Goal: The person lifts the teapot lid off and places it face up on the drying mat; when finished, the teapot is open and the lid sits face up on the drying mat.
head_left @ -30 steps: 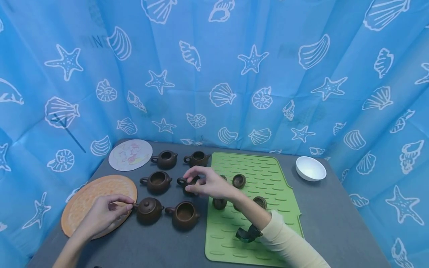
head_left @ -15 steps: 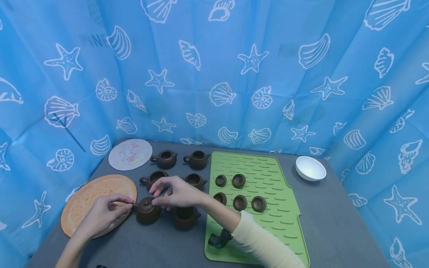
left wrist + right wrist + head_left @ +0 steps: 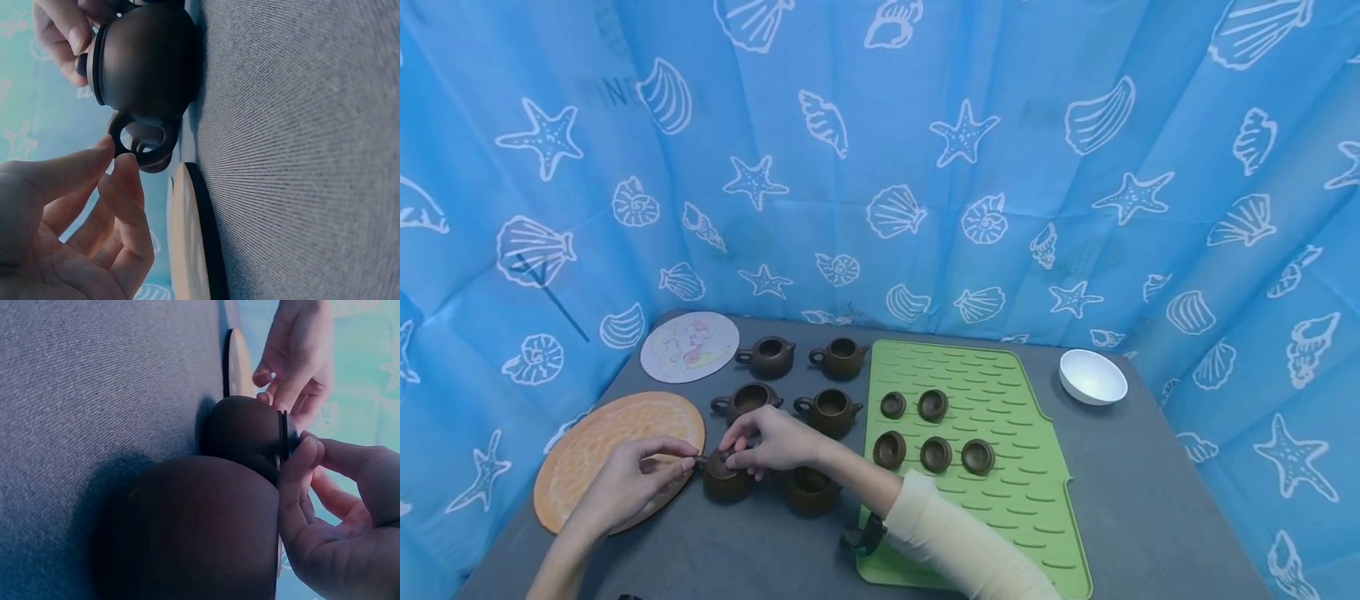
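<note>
Both hands busy at one small brown teapot (image 3: pixel 725 477), lower left of centre in the head view, on the grey table (image 3: pixel 1150 517) just right of the orange mat (image 3: pixel 602 454). Left hand (image 3: pixel 628 483) at the loop handle, thumb and forefinger tips pinching its ring, as seen close in the left wrist view (image 3: pixel 140 140). Right hand (image 3: pixel 775 440) arched over the top, fingertips curled round the lid (image 3: pixel 284 440) at its rim; lid lying flat on the pot's mouth, no gap visible.

Judged step: seating or adjusting the lid on this pot, with the handle steadied. Only this pot lidded; five more pots open: one just right of it (image 3: pixel 811 490), two in the middle row (image 3: pixel 747 402) (image 3: pixel 829 410), two at the back (image 3: pixel 769 355) (image 3: pixel 841 356). Five lids upturned on the green mat (image 3: pixel 1000 500), right of centre, nearest at (image 3: pixel 889 448).

Next move, by the look of it: letting go of the lid once square, then a reach right across to the green mat for another lid, pinched by its rim, turned knob-up and carried to an open pot. Care needed for the neighbouring pot under the right forearm. White bowl (image 3: pixel 1092 377) upper right and round pale coaster (image 3: pixel 689 347) at the back left untouched.
</note>
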Action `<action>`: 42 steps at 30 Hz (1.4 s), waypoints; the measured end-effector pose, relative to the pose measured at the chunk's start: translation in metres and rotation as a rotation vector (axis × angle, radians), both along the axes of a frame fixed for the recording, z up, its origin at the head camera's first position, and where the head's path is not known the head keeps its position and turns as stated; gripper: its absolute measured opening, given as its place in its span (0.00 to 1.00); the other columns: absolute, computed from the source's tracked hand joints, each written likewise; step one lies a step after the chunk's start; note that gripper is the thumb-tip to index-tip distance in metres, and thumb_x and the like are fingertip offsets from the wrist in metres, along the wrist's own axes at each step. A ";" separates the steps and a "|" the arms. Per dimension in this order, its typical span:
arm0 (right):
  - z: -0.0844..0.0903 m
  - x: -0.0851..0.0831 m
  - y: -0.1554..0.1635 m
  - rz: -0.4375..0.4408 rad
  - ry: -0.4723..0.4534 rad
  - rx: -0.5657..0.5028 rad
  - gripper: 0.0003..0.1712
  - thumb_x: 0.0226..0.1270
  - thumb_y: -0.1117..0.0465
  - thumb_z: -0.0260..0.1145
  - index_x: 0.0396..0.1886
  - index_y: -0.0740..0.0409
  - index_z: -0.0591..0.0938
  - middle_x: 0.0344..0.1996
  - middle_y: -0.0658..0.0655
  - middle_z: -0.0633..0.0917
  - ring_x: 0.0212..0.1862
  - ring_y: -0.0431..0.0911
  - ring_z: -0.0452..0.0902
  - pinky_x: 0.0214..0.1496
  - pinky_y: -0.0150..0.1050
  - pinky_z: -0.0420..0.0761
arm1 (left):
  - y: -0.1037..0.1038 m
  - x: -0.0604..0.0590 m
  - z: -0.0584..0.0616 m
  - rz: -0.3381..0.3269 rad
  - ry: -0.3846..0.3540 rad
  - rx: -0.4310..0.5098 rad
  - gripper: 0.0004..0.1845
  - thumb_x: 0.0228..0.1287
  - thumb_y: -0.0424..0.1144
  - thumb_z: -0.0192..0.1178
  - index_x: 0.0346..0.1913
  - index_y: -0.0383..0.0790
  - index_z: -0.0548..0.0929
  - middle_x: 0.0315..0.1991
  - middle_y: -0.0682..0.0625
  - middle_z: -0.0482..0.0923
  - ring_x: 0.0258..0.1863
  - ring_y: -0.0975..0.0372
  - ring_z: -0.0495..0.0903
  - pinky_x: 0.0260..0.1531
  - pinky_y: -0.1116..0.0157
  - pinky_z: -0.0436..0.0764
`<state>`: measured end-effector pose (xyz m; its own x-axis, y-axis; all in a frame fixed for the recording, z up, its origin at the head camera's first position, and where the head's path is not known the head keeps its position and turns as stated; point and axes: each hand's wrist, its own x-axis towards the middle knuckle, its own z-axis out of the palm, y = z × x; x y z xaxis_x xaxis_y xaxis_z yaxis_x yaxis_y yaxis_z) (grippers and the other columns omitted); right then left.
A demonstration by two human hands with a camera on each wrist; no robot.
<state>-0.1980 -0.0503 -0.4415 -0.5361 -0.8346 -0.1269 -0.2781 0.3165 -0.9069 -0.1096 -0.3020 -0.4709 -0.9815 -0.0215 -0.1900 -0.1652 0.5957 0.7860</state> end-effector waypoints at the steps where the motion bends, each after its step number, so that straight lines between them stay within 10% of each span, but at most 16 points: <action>1: 0.000 0.000 -0.001 0.000 0.006 0.004 0.10 0.77 0.65 0.71 0.55 0.60 0.87 0.34 0.49 0.82 0.28 0.35 0.81 0.35 0.29 0.89 | 0.000 0.000 -0.001 0.003 0.001 0.000 0.12 0.77 0.35 0.67 0.58 0.37 0.89 0.51 0.42 0.90 0.33 0.61 0.87 0.30 0.65 0.85; 25: 0.013 0.002 0.044 -0.072 0.053 -0.140 0.07 0.78 0.62 0.71 0.51 0.55 0.86 0.50 0.54 0.87 0.26 0.40 0.83 0.33 0.33 0.87 | 0.004 0.001 -0.003 0.053 0.007 0.004 0.12 0.77 0.34 0.67 0.57 0.34 0.89 0.49 0.41 0.92 0.37 0.60 0.91 0.34 0.67 0.88; 34: 0.027 0.005 0.092 -0.079 0.048 -0.169 0.10 0.81 0.66 0.67 0.57 0.60 0.83 0.47 0.64 0.87 0.37 0.58 0.87 0.42 0.60 0.91 | 0.004 0.002 -0.003 0.060 0.001 -0.001 0.12 0.77 0.34 0.67 0.58 0.35 0.89 0.49 0.42 0.92 0.36 0.63 0.90 0.33 0.67 0.88; 42: 0.033 -0.002 0.137 -0.178 0.008 -0.163 0.14 0.81 0.65 0.66 0.61 0.62 0.80 0.53 0.66 0.85 0.34 0.45 0.87 0.42 0.52 0.93 | 0.004 0.002 -0.003 0.069 -0.015 0.006 0.12 0.77 0.35 0.67 0.58 0.35 0.89 0.49 0.42 0.92 0.36 0.64 0.89 0.32 0.66 0.87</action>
<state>-0.2004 0.0864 -0.4086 -0.6772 -0.7358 0.0065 -0.2382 0.2108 -0.9480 -0.1075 -0.2985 -0.4743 -0.9749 -0.0878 -0.2048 -0.2174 0.5775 0.7869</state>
